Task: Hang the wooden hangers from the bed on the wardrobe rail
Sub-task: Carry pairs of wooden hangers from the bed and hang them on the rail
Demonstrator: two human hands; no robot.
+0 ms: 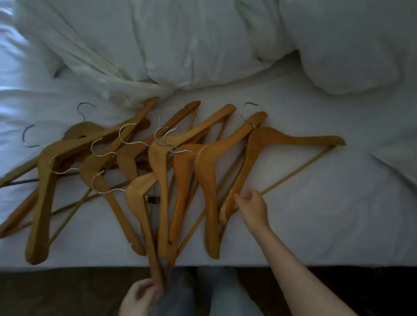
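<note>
Wooden hangers (pixel 168 171) lie piled on the bed (pixel 330 198), none hung; the left hand (pixel 139 303) grasps one's end, and the right hand (pixel 251 206) pinches the rightmost hanger (pixel 264 153).

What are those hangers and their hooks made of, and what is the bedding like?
The hangers look like solid wood, honey to amber in tone, with a smooth, maybe lacquered face that catches faint light. Their hooks look like thin bent metal wire, silvery and shiny. The sheet and the duvet seem to be matte white woven cloth, judging by the soft creases; the fibre cannot be told.
</note>
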